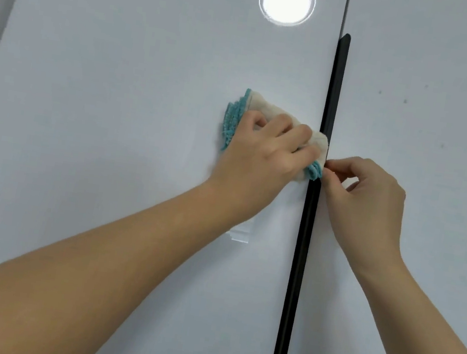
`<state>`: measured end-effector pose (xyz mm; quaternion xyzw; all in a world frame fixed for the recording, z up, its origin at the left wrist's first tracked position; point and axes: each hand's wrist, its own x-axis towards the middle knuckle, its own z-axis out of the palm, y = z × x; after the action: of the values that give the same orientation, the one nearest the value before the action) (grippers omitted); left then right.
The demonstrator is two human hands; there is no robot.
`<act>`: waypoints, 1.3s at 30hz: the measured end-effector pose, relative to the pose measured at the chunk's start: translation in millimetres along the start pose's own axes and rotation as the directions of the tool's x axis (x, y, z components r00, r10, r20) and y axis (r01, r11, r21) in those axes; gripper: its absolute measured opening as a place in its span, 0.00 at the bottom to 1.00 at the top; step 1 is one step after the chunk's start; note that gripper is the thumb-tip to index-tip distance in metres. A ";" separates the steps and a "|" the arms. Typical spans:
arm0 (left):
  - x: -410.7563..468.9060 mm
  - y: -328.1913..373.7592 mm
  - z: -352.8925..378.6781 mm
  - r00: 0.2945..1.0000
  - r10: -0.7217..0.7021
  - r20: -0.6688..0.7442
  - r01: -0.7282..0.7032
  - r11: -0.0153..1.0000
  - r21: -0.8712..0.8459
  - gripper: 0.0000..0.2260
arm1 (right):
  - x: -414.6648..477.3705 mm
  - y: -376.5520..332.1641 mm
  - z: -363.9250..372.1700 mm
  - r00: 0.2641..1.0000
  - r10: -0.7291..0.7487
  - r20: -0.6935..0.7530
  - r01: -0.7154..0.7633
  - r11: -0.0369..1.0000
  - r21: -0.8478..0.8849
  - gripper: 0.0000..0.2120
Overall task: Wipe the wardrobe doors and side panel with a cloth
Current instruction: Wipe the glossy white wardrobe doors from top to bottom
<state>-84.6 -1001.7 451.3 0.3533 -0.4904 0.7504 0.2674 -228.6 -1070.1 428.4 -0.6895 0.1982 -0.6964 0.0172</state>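
A white cloth with teal fringe (262, 107) lies bunched against the glossy white left wardrobe door (116, 98). My left hand (263, 154) grips the cloth with curled fingers and holds it against the door, just left of the black vertical handle strip (305, 248). My right hand (366, 193) is on the other side of the strip, over the right door (447, 118), and pinches the cloth's lower right corner between thumb and fingertips. Much of the cloth is hidden under my left hand.
A round ceiling light is reflected high on the left door (287, 1). A small clear tape patch (240, 234) sits on that door below my left wrist. The left door's outer edge (5, 51) runs diagonally at the far left. A few dark specks mark the right door.
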 end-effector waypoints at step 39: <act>-76.8 -169.6 -130.7 0.767 -0.609 0.202 0.358 0.668 0.652 0.21 | -4.4 2.0 20.2 0.970 -0.202 0.135 0.243 0.788 -0.566 0.28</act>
<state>53.8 -821.2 448.0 0.6835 -0.1675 0.6711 0.2335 -209.4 -1075.6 423.0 -0.7034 0.3170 -0.5768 -0.2685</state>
